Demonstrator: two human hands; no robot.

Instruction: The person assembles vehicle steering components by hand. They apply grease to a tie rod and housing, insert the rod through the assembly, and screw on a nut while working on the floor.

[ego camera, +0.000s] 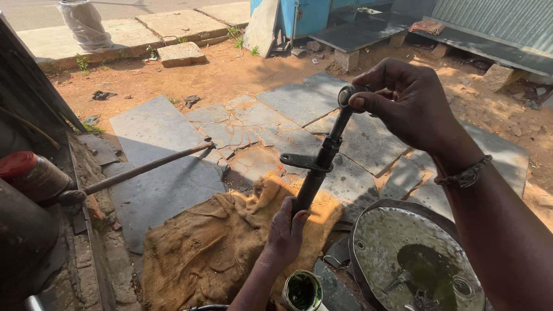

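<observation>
Between both hands, rod (322, 155) tilted near-upright

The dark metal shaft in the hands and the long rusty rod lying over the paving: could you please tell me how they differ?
The metal shaft stands tilted, gripped low by the left hand and at its top by the right hand; the rusty rod lies nearly flat, untouched. The shaft is thicker with a side bracket; the rod is thin and plain. Both are long metal pieces.

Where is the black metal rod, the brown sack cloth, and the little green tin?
black metal rod (324, 154), head view, on the shaft by its side bracket.
brown sack cloth (201, 247), head view, on the crumpled middle.
little green tin (303, 291), head view, on its open top.
</observation>
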